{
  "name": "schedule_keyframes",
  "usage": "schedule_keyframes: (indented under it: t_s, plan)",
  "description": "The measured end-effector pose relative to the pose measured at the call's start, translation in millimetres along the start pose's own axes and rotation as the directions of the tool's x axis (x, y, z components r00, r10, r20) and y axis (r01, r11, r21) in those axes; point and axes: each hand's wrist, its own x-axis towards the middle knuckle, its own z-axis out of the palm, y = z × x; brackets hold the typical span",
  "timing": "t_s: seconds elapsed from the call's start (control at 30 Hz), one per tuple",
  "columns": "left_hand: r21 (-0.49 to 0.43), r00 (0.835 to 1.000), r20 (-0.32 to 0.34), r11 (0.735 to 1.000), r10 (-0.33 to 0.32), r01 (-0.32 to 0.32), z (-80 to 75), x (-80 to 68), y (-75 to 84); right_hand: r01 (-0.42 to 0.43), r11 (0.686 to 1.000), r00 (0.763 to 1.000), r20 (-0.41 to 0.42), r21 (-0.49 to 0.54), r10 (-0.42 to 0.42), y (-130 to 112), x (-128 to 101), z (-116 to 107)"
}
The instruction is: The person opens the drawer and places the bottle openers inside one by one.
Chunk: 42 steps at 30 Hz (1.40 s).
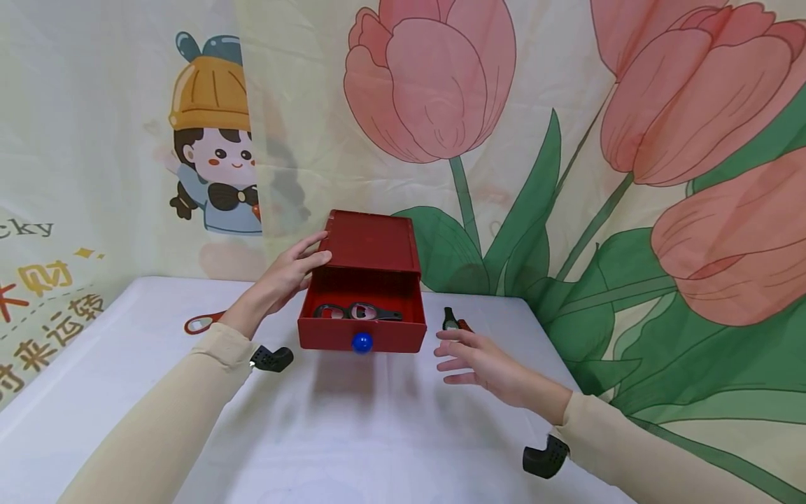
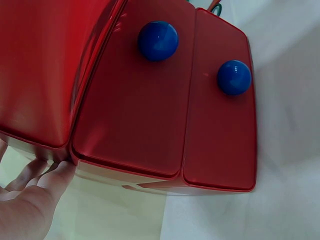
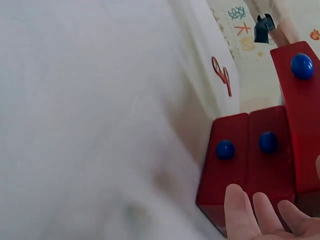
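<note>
A red drawer box (image 1: 371, 245) stands at the back middle of the white table. Its top drawer (image 1: 362, 334) is pulled out, with a blue knob (image 1: 362, 342) on its front and a black and red bottle opener (image 1: 355, 311) lying inside. My left hand (image 1: 292, 271) rests with straight fingers against the box's upper left corner. My right hand (image 1: 469, 358) hovers open just right of the drawer front and holds nothing. The left wrist view shows the red drawer fronts (image 2: 165, 110) with two blue knobs (image 2: 157, 41) and my fingers (image 2: 37, 192) beside the box.
A red-handled opener (image 1: 200, 323) lies on the table left of the box, partly behind my left wrist. A dark opener (image 1: 450, 320) lies right of the box, just beyond my right hand. A printed cloth backdrop (image 1: 567, 140) hangs close behind. The white table (image 1: 352, 434) stretches toward me.
</note>
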Motion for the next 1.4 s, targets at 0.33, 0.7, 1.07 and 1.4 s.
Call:
schedule_keyframes:
  t_s: [0.33,0.7,1.07,1.4]
  plan:
    - [0.004,1.000,-0.002,1.000,-0.011,0.011,-1.0,-1.5,0.7,-0.100,0.984,0.988,0.131,0.147,0.081,9,0,34]
    - [0.000,1.000,-0.006,1.000,-0.020,0.020,-3.7,-2.3,2.1,-0.143,0.963,0.957,0.279,0.228,0.076,0,5,71]
    - [-0.009,1.000,-0.004,1.000,-0.011,0.011,-2.3,-1.3,1.4,-0.161,0.921,0.948,0.314,0.356,0.045,-13,8,90]
    - [-0.008,1.000,-0.010,1.000,-0.011,0.011,-0.6,-0.1,1.1,-0.157,0.891,0.930,0.368,0.425,-0.011,-24,12,99]
